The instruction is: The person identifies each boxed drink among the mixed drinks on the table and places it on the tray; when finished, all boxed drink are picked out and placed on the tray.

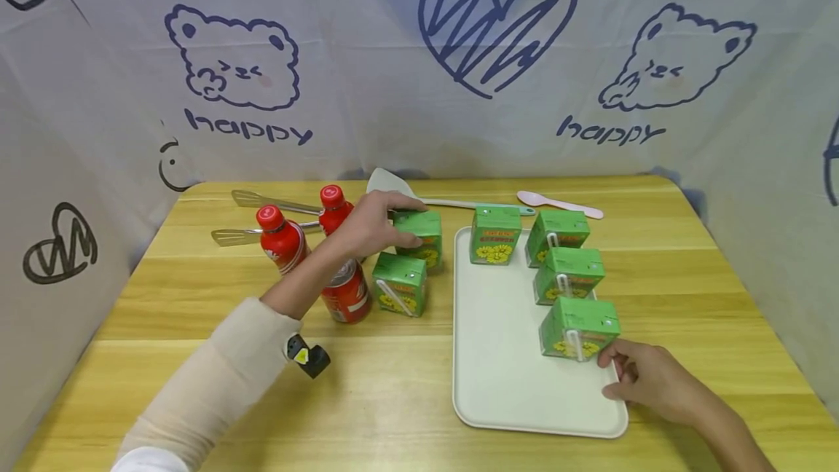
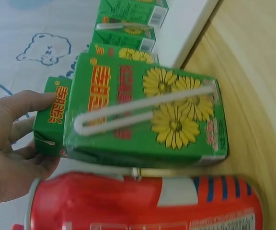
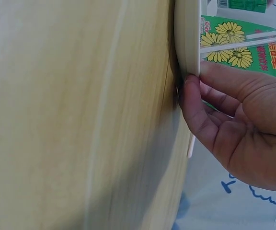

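Note:
My left hand [image 1: 376, 223] holds a green juice carton [image 1: 424, 223] by its top, left of the white tray [image 1: 498, 363]. Right in front of it stands another green carton [image 1: 398, 286] with a straw on its face; in the left wrist view this nearer carton [image 2: 143, 115] partly covers the held carton [image 2: 51, 115]. On the tray are several green cartons, one at the back left [image 1: 496, 235] and a row along the right side, the nearest carton [image 1: 580, 330] close to my right hand [image 1: 655, 381]. That hand pinches the tray's right rim [image 3: 189, 43] between thumb and fingers.
Left of the cartons stand a red can [image 1: 347, 297] and two red bottles, the nearer bottle [image 1: 282, 239] partly behind my forearm. Behind lie metal-handled utensils [image 1: 236, 237], a spatula [image 1: 390, 182] and a pink spoon [image 1: 560, 204]. A printed cloth [image 1: 367, 115] hangs at the table's back.

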`<state>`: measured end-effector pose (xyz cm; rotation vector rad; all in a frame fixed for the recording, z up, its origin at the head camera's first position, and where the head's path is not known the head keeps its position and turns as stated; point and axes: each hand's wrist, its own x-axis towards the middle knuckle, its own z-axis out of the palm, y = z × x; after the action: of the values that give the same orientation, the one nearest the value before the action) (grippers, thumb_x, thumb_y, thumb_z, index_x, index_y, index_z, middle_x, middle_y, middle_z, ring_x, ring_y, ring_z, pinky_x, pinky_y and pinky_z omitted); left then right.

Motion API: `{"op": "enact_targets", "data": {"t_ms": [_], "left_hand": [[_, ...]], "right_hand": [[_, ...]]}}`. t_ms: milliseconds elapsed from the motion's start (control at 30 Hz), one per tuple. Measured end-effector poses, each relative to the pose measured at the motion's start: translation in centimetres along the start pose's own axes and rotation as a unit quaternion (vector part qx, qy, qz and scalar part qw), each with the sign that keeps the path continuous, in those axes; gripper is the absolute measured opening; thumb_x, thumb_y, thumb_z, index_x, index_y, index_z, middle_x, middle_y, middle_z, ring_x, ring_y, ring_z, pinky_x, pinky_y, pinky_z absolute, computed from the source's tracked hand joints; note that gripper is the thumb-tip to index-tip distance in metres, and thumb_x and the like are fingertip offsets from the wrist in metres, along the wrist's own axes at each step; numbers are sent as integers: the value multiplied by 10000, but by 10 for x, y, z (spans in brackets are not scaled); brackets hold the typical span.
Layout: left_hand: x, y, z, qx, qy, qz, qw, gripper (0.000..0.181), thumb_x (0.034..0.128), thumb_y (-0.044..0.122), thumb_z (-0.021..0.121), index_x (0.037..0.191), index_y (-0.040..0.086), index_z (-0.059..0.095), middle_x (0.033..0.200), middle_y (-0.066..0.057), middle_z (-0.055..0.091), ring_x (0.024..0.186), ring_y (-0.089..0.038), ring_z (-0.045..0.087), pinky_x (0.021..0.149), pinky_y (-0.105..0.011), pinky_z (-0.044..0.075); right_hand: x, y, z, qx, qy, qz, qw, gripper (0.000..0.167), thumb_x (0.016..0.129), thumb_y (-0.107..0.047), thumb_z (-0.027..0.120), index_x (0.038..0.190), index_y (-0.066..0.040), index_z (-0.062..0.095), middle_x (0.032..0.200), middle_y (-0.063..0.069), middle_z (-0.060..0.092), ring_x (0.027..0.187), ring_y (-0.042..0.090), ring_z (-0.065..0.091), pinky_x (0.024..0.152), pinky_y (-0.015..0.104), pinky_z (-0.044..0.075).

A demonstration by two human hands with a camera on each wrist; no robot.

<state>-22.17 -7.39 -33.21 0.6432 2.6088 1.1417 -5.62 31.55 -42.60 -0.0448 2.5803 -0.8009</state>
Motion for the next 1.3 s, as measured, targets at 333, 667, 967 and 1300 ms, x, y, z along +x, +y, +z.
{"op": "enact_targets", "data": {"t_ms": [333,667,967,1300], "left_hand": [[1,16,17,-101,231,339,9991,454,755,174,778,1193,149,664,1171,-54,638,1013,-207,549,852,-347,492],[4,37,42,-322,111,400,9986,466,739,144,786,1189,143,665,1223,-35,635,1007,-180,558,829,-288,491],[7,47,61,-414,77,662,9969,447,731,135,797,1161,123,675,1210,-64,628,988,-172,567,780,-226,491],[13,54,87,-400,-255,851,9952,456,766,150,786,1200,103,654,1176,-58,630,932,-155,555,716,-200,465]], "right_hand": [[1,2,1,5,26,17,10000,316,730,-130,800,973,-70,608,778,23,500,660,112,455,529,216,398],[0,0,0,67,1,-125,9999,308,734,-121,794,972,-65,607,772,23,501,643,95,457,524,212,413],[-1,0,-1,79,-9,-205,9998,311,731,-119,795,975,-65,609,774,23,501,642,87,455,529,210,415],[-2,1,-1,141,-8,-212,9997,309,733,-116,794,973,-60,608,772,25,498,640,84,457,528,211,417]]}}
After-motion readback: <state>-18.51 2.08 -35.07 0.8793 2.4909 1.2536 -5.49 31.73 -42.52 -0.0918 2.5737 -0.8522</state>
